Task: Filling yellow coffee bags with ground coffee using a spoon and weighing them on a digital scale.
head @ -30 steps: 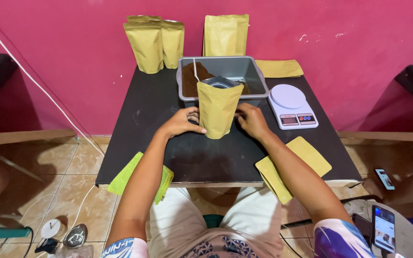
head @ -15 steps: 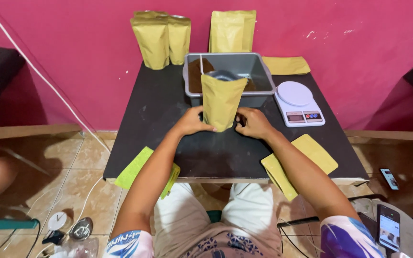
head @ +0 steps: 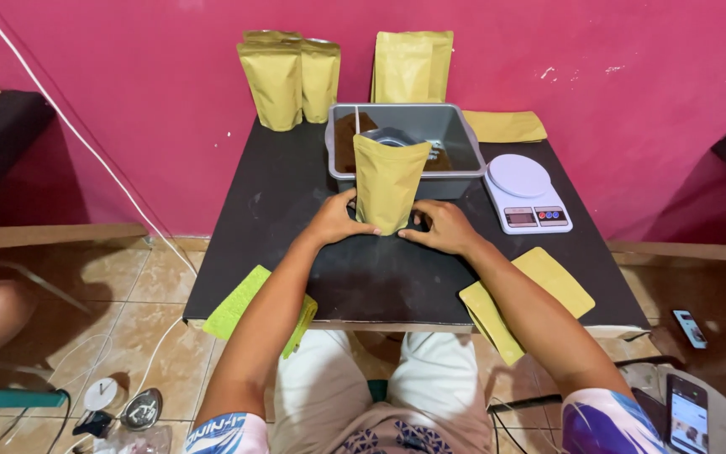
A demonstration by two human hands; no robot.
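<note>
Centre of the frame, on the black square tabletop (head: pixel 296 219): one upright mustard-yellow paper stand-up pouch (head: pixel 389 183), mouth open. My left hand (head: pixel 339 220) has its grip closed against the pouch's lower left edge; my right hand (head: pixel 440 227) presses its lower right corner, fingers together. Directly behind the pouch: grey rectangular plastic tub (head: pixel 455 139) with brown powder. Right of the tub: white digital kitchen scale (head: pixel 527 192). Upper frame, against the pink wall: further yellow pouches (head: pixel 277 80), standing.

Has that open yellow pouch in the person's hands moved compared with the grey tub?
No. The pouch stands in front of the grey tub, as before; only the camera shifted.
</note>
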